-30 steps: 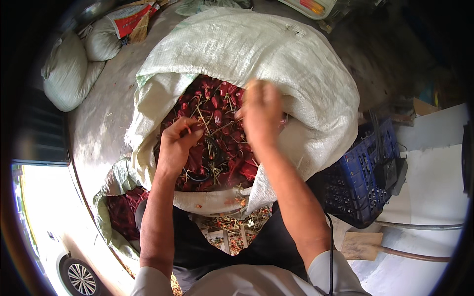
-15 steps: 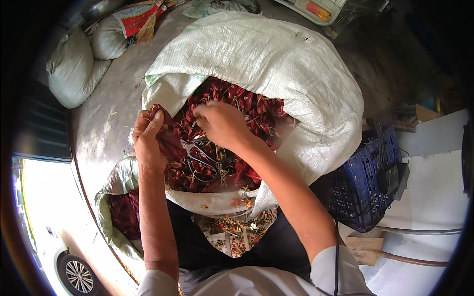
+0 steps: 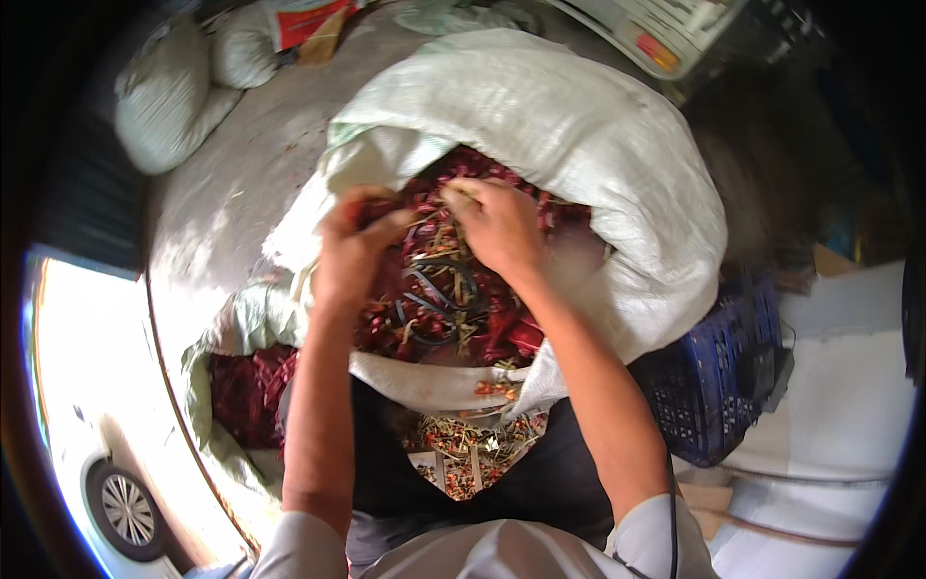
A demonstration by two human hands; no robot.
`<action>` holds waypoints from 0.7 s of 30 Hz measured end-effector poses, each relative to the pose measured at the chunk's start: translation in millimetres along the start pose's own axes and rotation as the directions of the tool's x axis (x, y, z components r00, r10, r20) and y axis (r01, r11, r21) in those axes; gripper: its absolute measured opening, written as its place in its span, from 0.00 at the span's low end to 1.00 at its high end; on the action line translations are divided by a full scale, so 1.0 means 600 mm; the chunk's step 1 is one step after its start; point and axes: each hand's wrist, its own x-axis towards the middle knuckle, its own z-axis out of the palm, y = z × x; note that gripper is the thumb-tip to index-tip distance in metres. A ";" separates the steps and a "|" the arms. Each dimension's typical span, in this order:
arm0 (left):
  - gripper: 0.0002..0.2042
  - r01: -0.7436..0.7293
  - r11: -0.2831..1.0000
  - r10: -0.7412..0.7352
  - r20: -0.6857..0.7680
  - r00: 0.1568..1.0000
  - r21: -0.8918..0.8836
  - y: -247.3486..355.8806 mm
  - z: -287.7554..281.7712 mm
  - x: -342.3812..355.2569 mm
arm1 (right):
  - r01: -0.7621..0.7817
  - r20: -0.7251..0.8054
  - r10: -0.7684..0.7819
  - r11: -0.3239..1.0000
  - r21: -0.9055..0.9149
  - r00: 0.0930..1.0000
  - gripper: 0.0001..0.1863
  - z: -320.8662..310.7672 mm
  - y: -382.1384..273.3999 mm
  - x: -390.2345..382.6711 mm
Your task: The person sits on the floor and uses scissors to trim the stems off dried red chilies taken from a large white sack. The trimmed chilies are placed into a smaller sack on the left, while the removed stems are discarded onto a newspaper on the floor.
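A large white woven sack [image 3: 540, 106] stands in front of me with its mouth rolled open. Dark red dried chili peppers [image 3: 506, 333] with pale stems fill it. Over the left side of the opening, my left hand [image 3: 352, 246] is closed round some dried chilies, blurred by motion. Opposite it, my right hand [image 3: 502, 227] has its fingertips pinched together close to the left hand's fingers; what they hold is too blurred to make out. On the chilies below both hands lies a dark looped tool [image 3: 439, 299], perhaps scissors, partly buried among stems.
A smaller greenish sack [image 3: 203, 386] of dark red chilies stands at my left. Stem scraps [image 3: 473, 444] lie between my legs. To the right is a blue plastic crate [image 3: 709, 386]. Filled white sacks [image 3: 164, 106] lean at the far left, and a vehicle's wheel [image 3: 125, 511] shows lower left.
The view has shifted, moving the sack slightly right in the picture. My hands have come closer together over the chilies, the left turning inward toward the right.
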 end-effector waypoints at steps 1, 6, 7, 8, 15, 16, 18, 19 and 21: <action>0.13 0.031 0.998 -0.031 0.005 0.999 0.058 0.008 0.012 -0.013 | -0.036 0.028 0.035 0.999 0.037 0.999 0.16 -0.018 -0.028 -0.009; 0.23 -0.424 0.824 0.363 0.226 0.904 0.376 -0.050 0.070 -0.009 | -0.320 0.039 0.318 0.947 0.041 0.947 0.19 -0.057 -0.072 -0.057; 0.23 -0.422 0.840 0.362 0.225 0.904 0.342 -0.048 0.076 -0.014 | -0.283 0.023 0.282 0.957 0.070 0.959 0.19 -0.055 -0.064 -0.066; 0.21 -0.476 0.797 0.416 0.234 0.879 0.372 -0.038 0.080 -0.024 | -0.248 -0.003 0.249 0.964 0.092 0.968 0.19 -0.055 -0.054 -0.072; 0.09 -0.587 0.565 0.621 0.170 0.765 0.580 -0.058 0.078 -0.035 | 0.014 -0.025 -0.018 0.986 -0.166 1.000 0.15 -0.053 -0.039 -0.077; 0.09 -0.599 0.558 0.641 0.160 0.750 0.575 -0.060 0.074 -0.034 | -0.019 0.032 0.023 0.993 -0.117 0.999 0.15 -0.054 -0.043 -0.075; 0.08 -0.609 0.544 0.644 0.178 0.744 0.578 -0.062 0.073 -0.031 | -0.098 0.129 0.103 0.994 -0.044 0.986 0.15 -0.066 -0.037 -0.067; 0.08 -0.617 0.536 0.645 0.192 0.740 0.576 -0.065 0.069 -0.031 | -0.086 0.107 0.089 0.996 -0.036 0.990 0.14 -0.062 -0.037 -0.068; 0.10 -0.609 0.567 0.607 0.218 0.764 0.555 -0.065 0.074 -0.035 | 0.016 0.148 0.010 0.985 -0.172 0.989 0.09 -0.067 -0.033 -0.069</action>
